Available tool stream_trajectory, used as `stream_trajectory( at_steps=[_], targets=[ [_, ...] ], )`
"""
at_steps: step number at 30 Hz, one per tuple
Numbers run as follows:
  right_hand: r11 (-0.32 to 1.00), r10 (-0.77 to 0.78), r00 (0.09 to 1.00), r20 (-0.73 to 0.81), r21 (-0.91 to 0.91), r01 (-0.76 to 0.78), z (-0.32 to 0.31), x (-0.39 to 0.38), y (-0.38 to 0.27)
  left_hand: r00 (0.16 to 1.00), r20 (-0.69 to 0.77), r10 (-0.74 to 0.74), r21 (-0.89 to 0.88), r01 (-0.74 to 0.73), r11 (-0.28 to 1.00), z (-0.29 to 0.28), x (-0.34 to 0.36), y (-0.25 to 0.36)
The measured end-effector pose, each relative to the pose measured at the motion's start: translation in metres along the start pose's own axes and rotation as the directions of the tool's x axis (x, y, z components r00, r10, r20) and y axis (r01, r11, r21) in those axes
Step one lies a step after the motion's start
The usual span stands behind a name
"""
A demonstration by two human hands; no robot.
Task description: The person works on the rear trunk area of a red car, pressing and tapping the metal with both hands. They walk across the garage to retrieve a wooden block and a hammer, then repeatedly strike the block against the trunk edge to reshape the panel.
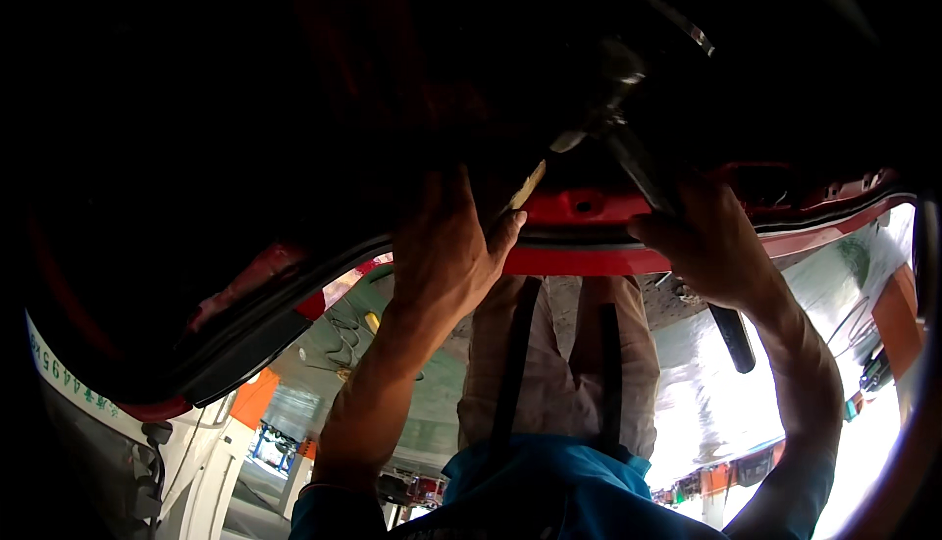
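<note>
My left hand (442, 251) is raised inside the dark opening of a red car body (574, 259), its fingers reaching into shadow and its thumb against a pale yellowish strip (526, 187), which looks like wood, held there. My right hand (711, 241) grips the dark handle of a hammer (636, 164); the metal head is up in the shadow, just right of and above the strip's upper end, and the handle's end hangs below my wrist. Whether the head touches anything is too dark to tell.
A black rubber seal (348, 256) runs along the red opening. My legs (559, 363) in beige trousers stand on a greenish floor (314, 373) with coiled hose (353, 339). White posts (196, 466) and orange fixtures are at left; shop items line the bright right side.
</note>
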State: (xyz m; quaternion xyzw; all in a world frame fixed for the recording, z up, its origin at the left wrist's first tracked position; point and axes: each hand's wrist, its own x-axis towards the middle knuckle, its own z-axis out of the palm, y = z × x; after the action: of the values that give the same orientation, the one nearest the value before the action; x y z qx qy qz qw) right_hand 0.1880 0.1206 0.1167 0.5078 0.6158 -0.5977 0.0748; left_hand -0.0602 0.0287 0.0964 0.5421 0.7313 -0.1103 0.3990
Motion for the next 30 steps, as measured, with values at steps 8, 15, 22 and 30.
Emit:
stream_trajectory(
  at_steps=[8,15,22,30],
  targets=[
    [0.946,-0.083,0.947,0.311,-0.273,0.172,0.011,0.047,-0.026,0.998,0.029,-0.060,-0.082,0.063,0.995,-0.007,-0.005,0.002],
    [0.942,0.003,0.951,0.311,-0.320,0.101,0.002,0.050,-0.044,0.992,-0.125,0.004,-0.142,-0.022,0.990,0.005,-0.006,-0.013],
    [0.928,0.079,0.996,0.037,-0.369,-0.060,-0.051,0.071,-0.099,0.979,-0.064,-0.196,0.042,0.198,0.979,0.004,-0.007,0.000],
    [0.875,-0.166,0.968,0.190,-0.424,0.233,0.012,0.054,-0.038,0.988,-0.116,-0.104,0.030,0.108,0.994,0.011,-0.001,0.007]
  ],
)
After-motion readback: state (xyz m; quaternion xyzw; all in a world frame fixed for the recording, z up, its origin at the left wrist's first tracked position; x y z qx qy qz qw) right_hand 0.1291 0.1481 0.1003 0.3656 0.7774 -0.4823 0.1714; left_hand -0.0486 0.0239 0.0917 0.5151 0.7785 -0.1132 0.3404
